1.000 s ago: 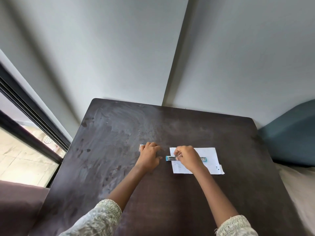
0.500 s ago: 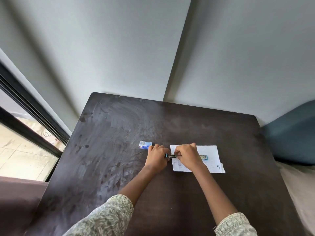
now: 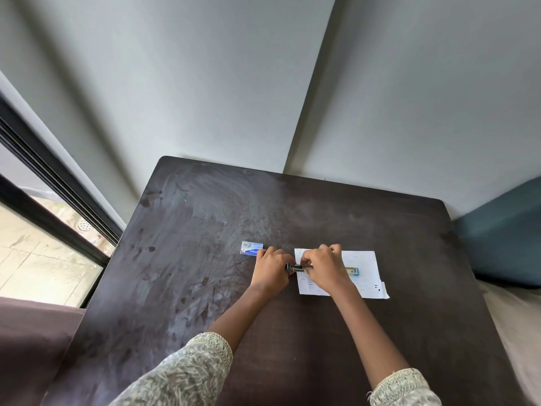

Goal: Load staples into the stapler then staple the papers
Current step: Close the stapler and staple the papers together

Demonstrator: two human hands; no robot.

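A small blue and silver stapler (image 3: 352, 270) lies lengthwise on the white papers (image 3: 363, 260) in the middle of the dark table (image 3: 205, 230). My right hand (image 3: 325, 269) covers its middle, fingertips pinched at its metal left end. My left hand (image 3: 270, 271) is closed on that same left end from the other side. Most of the stapler is hidden under my hands. A small blue and white staple box (image 3: 251, 247) rests on the table just left of my left hand, apart from it.
The table stands against a grey wall. A dark-framed window (image 3: 52, 200) runs along the left. A blue cushion (image 3: 503, 230) sits at the right table edge. A folded paper corner (image 3: 384, 291) sticks out at the sheets' lower right.
My left hand left the staple box, which now lies uncovered, and moved right to the stapler's left end. My right hand stayed on the stapler.
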